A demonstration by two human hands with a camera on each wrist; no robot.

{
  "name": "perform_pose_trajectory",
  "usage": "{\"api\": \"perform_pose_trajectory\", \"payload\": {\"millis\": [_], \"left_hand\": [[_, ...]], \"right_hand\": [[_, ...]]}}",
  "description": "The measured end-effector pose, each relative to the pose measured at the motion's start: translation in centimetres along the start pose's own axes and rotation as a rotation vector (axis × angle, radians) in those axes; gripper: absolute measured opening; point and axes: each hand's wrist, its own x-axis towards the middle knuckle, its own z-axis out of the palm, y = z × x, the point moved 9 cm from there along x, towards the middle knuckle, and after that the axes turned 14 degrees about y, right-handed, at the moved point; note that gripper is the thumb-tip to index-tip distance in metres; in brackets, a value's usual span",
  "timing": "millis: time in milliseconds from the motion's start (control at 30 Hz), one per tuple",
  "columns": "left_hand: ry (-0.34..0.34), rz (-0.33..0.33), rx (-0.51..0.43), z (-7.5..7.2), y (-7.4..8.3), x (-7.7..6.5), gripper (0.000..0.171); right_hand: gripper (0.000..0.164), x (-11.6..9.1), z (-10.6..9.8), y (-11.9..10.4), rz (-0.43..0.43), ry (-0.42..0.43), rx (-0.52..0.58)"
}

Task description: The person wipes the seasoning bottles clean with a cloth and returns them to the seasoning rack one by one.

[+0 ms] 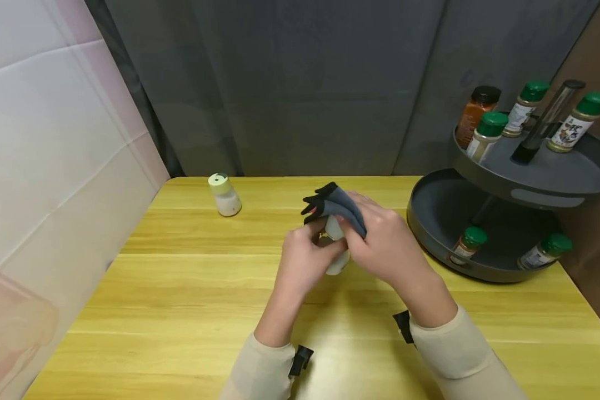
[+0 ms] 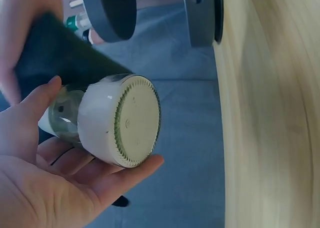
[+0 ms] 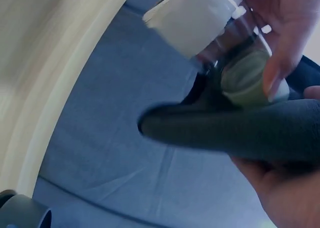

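My left hand (image 1: pixel 301 254) grips a small glass shaker jar (image 2: pixel 100 119) above the table, its thumb and fingers curled round the glass. White contents fill the base end, which faces the camera in the left wrist view; a pale green lid (image 3: pixel 250 95) caps the other end. A grey-blue cloth (image 1: pixel 344 204) with black edges is held in my right hand (image 1: pixel 387 241). In the right wrist view the folded cloth (image 3: pixel 225 130) lies against or very near the lid; contact is hard to tell. Part of the jar is hidden by fingers and cloth.
A second shaker (image 1: pixel 225 195) with a pale green lid stands at the table's back left. On the right is a two-tier dark grey turntable rack (image 1: pixel 430 239) carrying several spice bottles, mostly green-capped, and an orange-brown bottle (image 1: pixel 472 116) with a black cap. A grey curtain (image 1: pixel 290 89) hangs behind.
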Motion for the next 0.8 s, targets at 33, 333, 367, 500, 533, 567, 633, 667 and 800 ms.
{"api": "perform_pose_trajectory", "payload": {"millis": [33,333,367,500,533,567,633,667,800], "left_hand": [[0.0,-0.022,-0.008,-0.1,-0.2,0.1,0.03],[0.056,0.125,0.024,-0.6,1.1,0.0,0.02],[0.054,0.119,0.02,-0.5,1.1,-0.1,0.019],[0.048,0.078,0.014,-0.2,0.8,-0.2,0.021],[0.049,0.068,0.013,-0.1,0.7,-0.2,0.025],[0.05,0.05,0.004,-0.1,0.5,-0.3,0.03],[0.051,0.038,0.003,-0.1,0.5,-0.3,0.036],[0.048,0.037,-0.002,0.0,0.5,-0.3,0.036],[0.054,0.048,-0.014,0.2,0.9,-0.3,0.034]], "right_hand": [[0.046,-0.2,-0.1,0.1,-0.003,0.008,-0.013],[0.043,-0.2,-0.1,-2.9,-0.249,0.038,-0.051],[0.043,0.1,0.1,-2.5,-0.213,0.03,-0.013],[0.035,0.2,0.5,0.3,0.04,0.061,0.155],[0.032,0.0,0.5,0.9,0.1,0.081,0.194],[0.029,-0.3,0.6,1.5,0.158,0.106,0.232],[0.027,-1.0,0.6,2.5,0.271,0.165,0.305],[0.028,-1.3,0.6,3.0,0.327,0.195,0.342],[0.037,-2.7,0.9,3.8,0.514,0.288,0.476]]}}
